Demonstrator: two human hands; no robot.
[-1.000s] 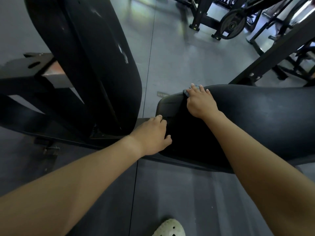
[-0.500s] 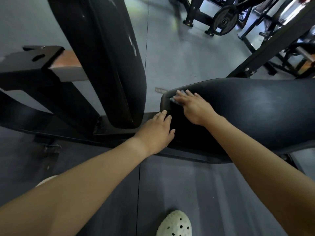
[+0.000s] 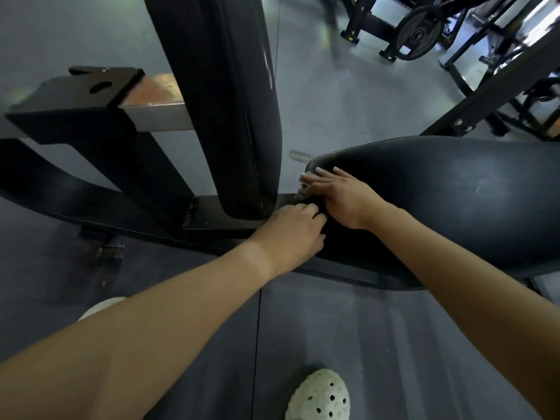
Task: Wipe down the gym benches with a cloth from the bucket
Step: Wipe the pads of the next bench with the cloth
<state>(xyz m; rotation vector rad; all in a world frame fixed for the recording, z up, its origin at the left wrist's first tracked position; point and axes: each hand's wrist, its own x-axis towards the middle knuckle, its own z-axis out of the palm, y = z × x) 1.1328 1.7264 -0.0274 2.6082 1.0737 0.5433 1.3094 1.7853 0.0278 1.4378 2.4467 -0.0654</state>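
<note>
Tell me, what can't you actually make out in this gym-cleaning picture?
Head view: cloth mostly covered by the right hand; only a blurred pale edge shows.
Head view: left hand fingertips lost in shadow at the bench seat end; grip unclear.
Head view: bucket nowhere in frame.
Head view: bench seat runs off the right edge.

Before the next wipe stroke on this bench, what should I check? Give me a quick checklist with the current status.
1. Cloth under right hand: ok, its edge shows past the fingertips at the end of the seat pad.
2. Left hand on the pad's near corner: ok.
3. Pad surface ahead free of objects: ok.
4. Rest of the pad wiped: cannot tell.
5. Upright back pad wiped: cannot tell.
6. Bucket within reach: cannot tell, out of view.
</note>
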